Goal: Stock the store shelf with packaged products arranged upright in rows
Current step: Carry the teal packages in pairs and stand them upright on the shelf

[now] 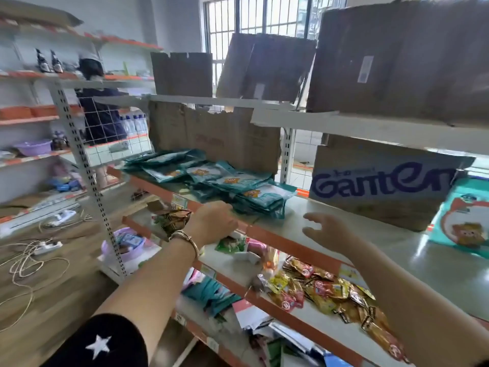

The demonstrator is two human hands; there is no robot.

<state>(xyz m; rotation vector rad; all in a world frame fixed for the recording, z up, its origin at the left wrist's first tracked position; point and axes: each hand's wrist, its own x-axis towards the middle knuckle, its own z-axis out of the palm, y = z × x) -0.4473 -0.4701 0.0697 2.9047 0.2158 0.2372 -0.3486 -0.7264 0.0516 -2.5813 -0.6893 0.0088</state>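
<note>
A heap of teal snack packets (pixel 211 178) lies flat and slumped on the grey shelf board (pixel 344 234) with its orange front edge. My left hand (pixel 211 222) rests at that front edge just below the heap's near corner, fingers curled, holding nothing that I can see. My right hand (pixel 328 229) hovers over the bare board to the right of the heap, fingers spread, empty. One larger teal-and-white packet (pixel 463 223) stands upright at the far right.
A "Ganten" cardboard box (pixel 378 186) sits behind my right hand; a torn carton (pixel 214 136) stands behind the heap. Cartons fill the top shelf. Lower shelves hold yellow-red snack packets (pixel 317 290). Another person (pixel 98 107) stands beyond the rack, left. Cables lie on the floor.
</note>
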